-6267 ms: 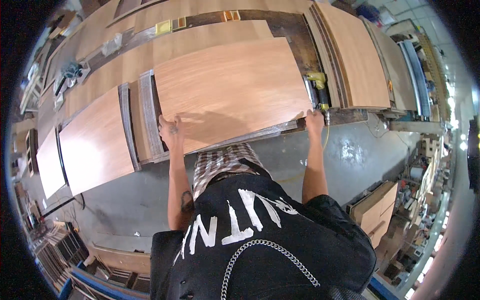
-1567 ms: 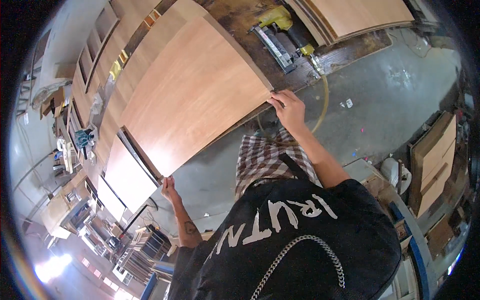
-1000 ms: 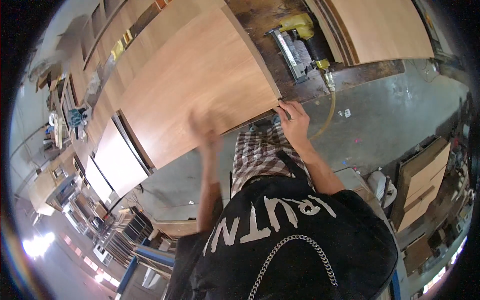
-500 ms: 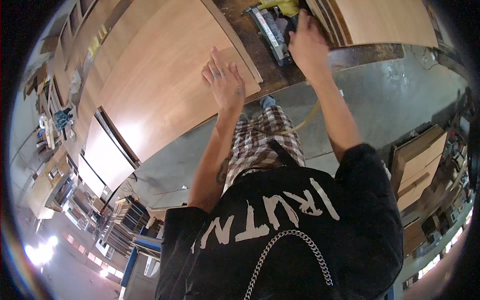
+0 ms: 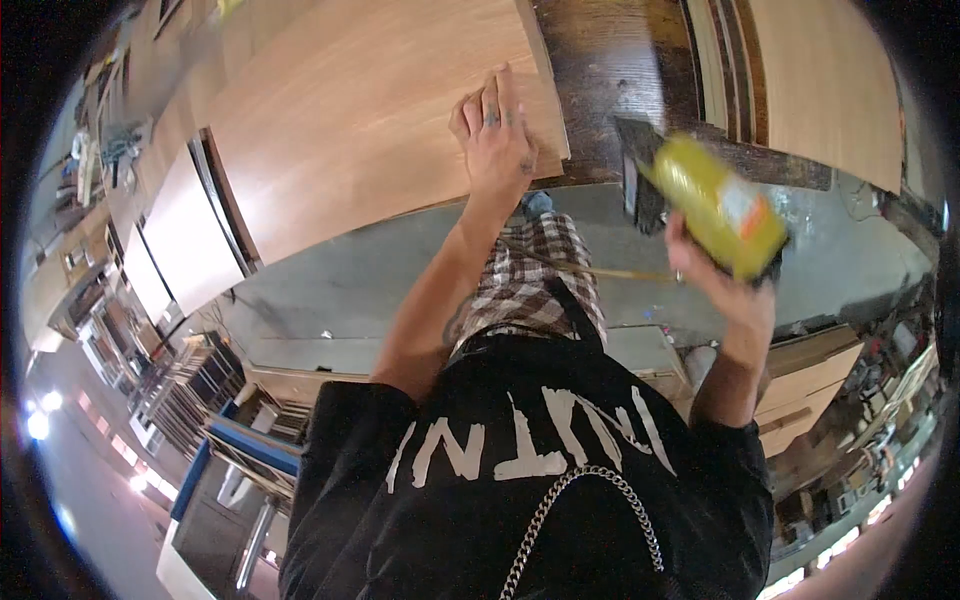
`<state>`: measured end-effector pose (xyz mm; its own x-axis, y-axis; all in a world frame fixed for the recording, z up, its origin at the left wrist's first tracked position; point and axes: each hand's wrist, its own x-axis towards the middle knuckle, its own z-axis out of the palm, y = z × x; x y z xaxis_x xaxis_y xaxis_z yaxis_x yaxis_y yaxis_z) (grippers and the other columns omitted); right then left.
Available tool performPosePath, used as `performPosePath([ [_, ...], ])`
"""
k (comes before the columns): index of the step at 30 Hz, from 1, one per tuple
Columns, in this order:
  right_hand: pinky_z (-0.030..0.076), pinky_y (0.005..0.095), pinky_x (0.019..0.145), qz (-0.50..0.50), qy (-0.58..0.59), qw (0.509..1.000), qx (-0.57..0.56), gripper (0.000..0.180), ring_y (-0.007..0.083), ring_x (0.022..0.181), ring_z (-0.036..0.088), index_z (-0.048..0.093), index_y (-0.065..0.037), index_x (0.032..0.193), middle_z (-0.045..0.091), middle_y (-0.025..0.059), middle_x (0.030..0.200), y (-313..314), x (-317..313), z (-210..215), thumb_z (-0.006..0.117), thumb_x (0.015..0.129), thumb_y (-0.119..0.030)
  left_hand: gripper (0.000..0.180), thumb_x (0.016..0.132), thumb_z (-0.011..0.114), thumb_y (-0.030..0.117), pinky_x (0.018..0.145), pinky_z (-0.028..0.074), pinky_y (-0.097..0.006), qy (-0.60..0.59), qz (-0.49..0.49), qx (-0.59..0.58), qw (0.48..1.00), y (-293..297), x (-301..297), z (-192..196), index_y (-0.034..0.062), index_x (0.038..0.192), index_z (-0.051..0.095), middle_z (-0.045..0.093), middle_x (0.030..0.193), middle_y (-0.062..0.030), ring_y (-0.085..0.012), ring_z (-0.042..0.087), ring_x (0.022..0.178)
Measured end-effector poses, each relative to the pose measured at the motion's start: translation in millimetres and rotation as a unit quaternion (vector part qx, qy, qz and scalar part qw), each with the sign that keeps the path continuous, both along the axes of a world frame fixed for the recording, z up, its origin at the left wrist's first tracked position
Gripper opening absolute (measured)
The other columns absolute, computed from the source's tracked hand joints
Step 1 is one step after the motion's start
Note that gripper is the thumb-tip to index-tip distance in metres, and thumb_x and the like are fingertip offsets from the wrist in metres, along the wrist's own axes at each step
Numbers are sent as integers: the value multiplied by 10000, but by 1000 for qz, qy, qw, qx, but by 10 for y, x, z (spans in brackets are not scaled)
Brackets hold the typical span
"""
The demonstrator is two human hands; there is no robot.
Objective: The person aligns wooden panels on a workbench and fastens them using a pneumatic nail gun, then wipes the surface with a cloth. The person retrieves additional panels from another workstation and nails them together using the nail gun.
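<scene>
A broad light-brown wooden panel [image 5: 350, 130] lies across the left of the bench. My left hand [image 5: 497, 140] rests on top of it near its right end, fingers stretched out and holding nothing. To the right, past the bench's front edge, my right hand [image 5: 725, 275] is wrapped round a nail gun [image 5: 715, 205] with a yellow body and a dark magazine. Motion blurs the nail gun, and its body hides part of my fingers. A yellowish hose [image 5: 610, 272] runs across in front of my legs toward my right hand.
Stacked boards [image 5: 825, 90] stand on the dark bench top [image 5: 620, 60] at the far right. Below on the right lies another board pile [image 5: 810, 390]. A white-topped panel [image 5: 190, 230] is at the left. Racks with frames [image 5: 195, 375] stand behind me on the left.
My right hand has taken hold of the nail gun, lifted it off the bench and brought it right and nearer to me. My left hand stays on the panel.
</scene>
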<state>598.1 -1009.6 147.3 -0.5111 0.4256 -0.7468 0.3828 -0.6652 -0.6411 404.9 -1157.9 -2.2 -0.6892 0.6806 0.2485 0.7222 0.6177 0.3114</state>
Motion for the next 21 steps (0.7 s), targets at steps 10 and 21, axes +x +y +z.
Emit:
performPosePath([
  [10, 476, 347, 677, 414, -26, 796, 441, 415, 277, 760, 610, 601, 31, 980, 606, 184, 795, -349, -175, -516, 771, 696, -219, 577, 825, 523, 113, 1000, 261, -465, 14, 25, -4, 1000, -57, -113, -148, -27, 1351, 331, 486, 1215, -158, -298, 431, 1098],
  [21, 487, 359, 612, 424, -7, 772, 474, 329, 308, 634, 620, 607, 21, 980, 628, 175, 747, -285, 10, -976, 722, 733, -164, 630, 765, 560, 101, 1006, 265, -470, 6, 37, 52, 998, -4, -56, -27, -11, 1346, 344, 497, 1201, -144, -285, 445, 1092],
])
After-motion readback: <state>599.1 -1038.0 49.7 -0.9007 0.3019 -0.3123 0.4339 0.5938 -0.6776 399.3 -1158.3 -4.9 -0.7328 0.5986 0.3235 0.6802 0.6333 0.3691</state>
